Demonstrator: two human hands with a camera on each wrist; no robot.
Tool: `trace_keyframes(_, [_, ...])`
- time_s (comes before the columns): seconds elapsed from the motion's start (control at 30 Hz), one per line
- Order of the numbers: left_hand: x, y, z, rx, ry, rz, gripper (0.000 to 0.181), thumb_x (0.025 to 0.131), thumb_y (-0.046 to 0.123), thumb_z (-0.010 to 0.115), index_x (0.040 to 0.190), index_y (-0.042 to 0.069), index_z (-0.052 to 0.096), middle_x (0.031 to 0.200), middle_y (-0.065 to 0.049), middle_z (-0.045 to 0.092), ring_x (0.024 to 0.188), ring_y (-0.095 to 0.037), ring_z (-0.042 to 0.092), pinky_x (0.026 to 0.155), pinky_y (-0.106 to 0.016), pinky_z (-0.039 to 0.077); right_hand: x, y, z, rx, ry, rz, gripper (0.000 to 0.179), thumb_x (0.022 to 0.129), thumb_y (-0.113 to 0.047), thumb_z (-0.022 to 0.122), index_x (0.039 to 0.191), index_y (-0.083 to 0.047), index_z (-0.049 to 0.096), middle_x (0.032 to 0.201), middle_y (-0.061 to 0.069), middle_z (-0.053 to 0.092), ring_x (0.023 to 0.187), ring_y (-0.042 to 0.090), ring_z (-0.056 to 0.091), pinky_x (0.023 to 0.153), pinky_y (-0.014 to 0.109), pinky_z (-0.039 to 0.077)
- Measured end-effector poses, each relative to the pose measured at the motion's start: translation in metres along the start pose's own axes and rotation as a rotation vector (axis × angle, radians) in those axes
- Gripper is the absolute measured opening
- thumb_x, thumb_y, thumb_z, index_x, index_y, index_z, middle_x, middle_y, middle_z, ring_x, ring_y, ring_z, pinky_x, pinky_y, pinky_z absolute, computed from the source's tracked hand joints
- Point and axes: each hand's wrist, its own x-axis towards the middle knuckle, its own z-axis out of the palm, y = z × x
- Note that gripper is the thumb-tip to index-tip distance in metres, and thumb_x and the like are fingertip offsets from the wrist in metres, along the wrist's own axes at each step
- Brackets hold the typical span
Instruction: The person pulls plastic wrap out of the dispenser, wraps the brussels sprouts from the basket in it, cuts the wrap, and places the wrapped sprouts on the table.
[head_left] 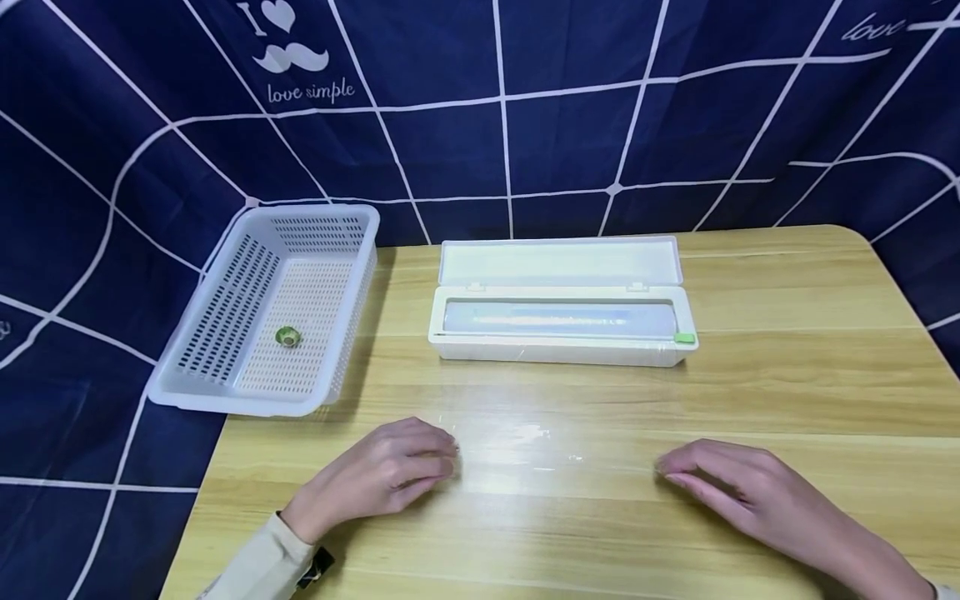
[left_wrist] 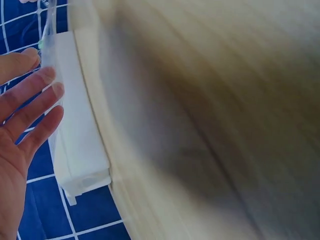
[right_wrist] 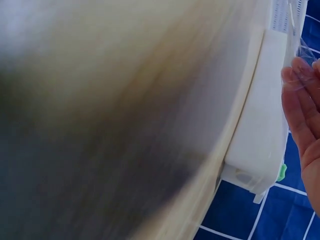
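A sheet of clear cling film (head_left: 525,433) runs from the front of a white film dispenser (head_left: 562,350) toward me, visible mainly by its glare and wrinkles. At its left edge, my left hand (head_left: 397,467) pinches the film between thumb and fingers. Opposite, my right hand (head_left: 750,492) pinches the other edge, and the film shows crinkled at its fingertips (right_wrist: 298,67) in the right wrist view. The dispenser's lid (head_left: 558,261) stands raised, with the film roll (head_left: 558,318) inside. A small green slider (head_left: 684,338) sits at the right end of its front edge.
To the left, a white perforated basket (head_left: 352,317) stands on the wooden table (head_left: 810,350). Inside it lies a small round green item (head_left: 288,336). A dark blue cloth (head_left: 562,150) with white lines hangs behind the table and along its sides.
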Motion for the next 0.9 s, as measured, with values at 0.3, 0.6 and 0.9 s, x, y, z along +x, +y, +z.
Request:
trace_keyframes(0.3, [0.0,0.001,0.01,0.117,-0.073,0.016,0.007,0.095,0.009,0.083,0.102,0.013,0.081,0.12,-0.007,0.073,0.112,-0.02,0.07,0.104,-0.031,0.055,-0.006,0.003,0.003,0.007,-0.009,-0.065,0.028,0.116,-0.036,0.055,0.119,-0.023,0.08,0.123,-0.002,0.075,0.114,0.01,0.07,0.106,0.013,0.045])
trace_keyframes(0.6, [-0.003,-0.002,0.019,0.189,-0.126,0.034,0.005,0.101,0.011,0.074,0.1,0.012,0.079,0.122,-0.009,0.072,0.122,-0.025,0.069,0.111,-0.033,0.051,-0.013,0.005,0.007,-0.146,-0.046,-0.128,0.036,0.119,-0.038,0.049,0.107,-0.026,0.081,0.119,-0.009,0.071,0.111,0.005,0.066,0.106,0.012,0.044])
trace_keyframes(0.9, [-0.004,-0.007,0.023,0.263,-0.151,0.055,0.038,0.118,0.015,0.044,0.099,0.011,0.076,0.117,-0.007,0.072,0.122,-0.024,0.068,0.107,-0.032,0.054,-0.016,0.002,0.015,-0.338,-0.09,-0.179,0.055,0.123,-0.03,0.032,0.105,-0.017,0.082,0.116,-0.005,0.071,0.103,0.013,0.069,0.105,0.018,0.047])
